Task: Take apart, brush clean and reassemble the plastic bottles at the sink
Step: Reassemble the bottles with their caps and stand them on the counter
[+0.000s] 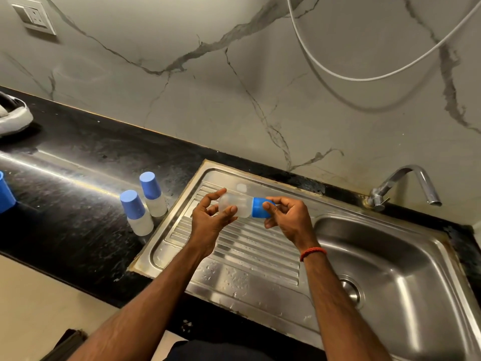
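A clear plastic bottle (240,207) with a blue cap (260,207) lies sideways in the air above the sink's ribbed drainboard (234,246). My left hand (210,217) holds the bottle's clear body between thumb and fingers. My right hand (289,217) grips the blue cap with thumb and fingertips. Two more bottles with blue caps (131,204) (151,185) stand upright on the black counter (65,204), just left of the drainboard.
The steel sink basin (395,269) with its drain lies to the right, and a chrome tap (406,186) stands behind it. A blue object (5,194) sits at the left edge. A white hose (364,74) hangs on the marble wall.
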The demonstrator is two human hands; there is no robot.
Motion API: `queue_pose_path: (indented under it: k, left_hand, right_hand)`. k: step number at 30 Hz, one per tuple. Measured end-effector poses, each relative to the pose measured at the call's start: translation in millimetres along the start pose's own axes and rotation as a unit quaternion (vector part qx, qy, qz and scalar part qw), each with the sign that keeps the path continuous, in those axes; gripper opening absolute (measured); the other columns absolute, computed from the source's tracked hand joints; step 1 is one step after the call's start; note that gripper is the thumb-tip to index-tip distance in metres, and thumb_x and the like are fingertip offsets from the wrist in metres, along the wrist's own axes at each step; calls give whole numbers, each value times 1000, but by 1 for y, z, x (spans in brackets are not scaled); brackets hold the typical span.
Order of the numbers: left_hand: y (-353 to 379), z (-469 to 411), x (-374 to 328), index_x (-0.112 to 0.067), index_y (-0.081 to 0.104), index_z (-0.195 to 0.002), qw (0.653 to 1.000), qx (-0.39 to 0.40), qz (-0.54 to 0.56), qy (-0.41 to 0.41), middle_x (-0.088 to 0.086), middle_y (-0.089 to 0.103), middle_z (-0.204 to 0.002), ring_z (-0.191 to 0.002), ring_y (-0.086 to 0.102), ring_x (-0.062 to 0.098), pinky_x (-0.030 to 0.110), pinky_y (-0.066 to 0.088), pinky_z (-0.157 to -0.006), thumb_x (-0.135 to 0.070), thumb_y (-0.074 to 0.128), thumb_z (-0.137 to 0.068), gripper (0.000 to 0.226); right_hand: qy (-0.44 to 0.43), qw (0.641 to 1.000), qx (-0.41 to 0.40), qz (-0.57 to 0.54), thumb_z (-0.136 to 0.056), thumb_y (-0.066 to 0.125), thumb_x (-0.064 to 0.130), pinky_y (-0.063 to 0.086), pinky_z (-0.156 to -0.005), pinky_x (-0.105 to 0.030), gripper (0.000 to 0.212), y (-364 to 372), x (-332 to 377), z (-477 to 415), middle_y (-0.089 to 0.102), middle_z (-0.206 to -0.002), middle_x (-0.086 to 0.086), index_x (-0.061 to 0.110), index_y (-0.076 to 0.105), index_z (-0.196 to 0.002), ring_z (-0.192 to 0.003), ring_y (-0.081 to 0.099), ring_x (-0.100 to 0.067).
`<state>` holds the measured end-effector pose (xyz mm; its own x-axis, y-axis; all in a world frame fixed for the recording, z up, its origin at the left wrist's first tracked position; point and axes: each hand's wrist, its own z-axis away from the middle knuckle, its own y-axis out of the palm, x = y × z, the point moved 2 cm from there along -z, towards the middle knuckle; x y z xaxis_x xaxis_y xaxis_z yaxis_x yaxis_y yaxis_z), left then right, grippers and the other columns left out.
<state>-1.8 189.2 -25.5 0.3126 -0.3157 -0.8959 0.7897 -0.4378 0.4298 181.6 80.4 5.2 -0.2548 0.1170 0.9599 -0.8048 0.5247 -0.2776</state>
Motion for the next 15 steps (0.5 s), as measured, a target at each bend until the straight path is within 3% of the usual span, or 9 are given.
queue_pose_path:
  k: [7,11,15]
  left_hand:
    - [-8,3,-2,-19,53,-130,999,-4,32,-17,19,61,-127,-109,69,37,46,62,-85,-25,83,-66,71]
    - [-14,-3,-11,-19,51,-132,1000,-1,23,-14,20,57,-132,-113,67,38,48,61,-86,-17,78,-74,64]
    - [-17,1,-16,-24,50,-127,999,-18,-33,-9,13,60,-129,-110,69,33,49,61,-85,-28,76,-78,56]
  right_hand:
    - [34,999,1,-9,-90,68,35,63,-67,-36,37,16,11,-5,74,-90,-12,6,65,-111,-66,73,-25]
    - [38,999,21,-8,-95,62,37,63,-70,-35,34,27,21,-8,70,-102,-11,12,59,-118,-72,75,-22]
    - [39,999,22,-12,-95,61,33,63,-74,-37,33,36,27,-8,67,-110,-9,16,58,-123,-82,75,-21]
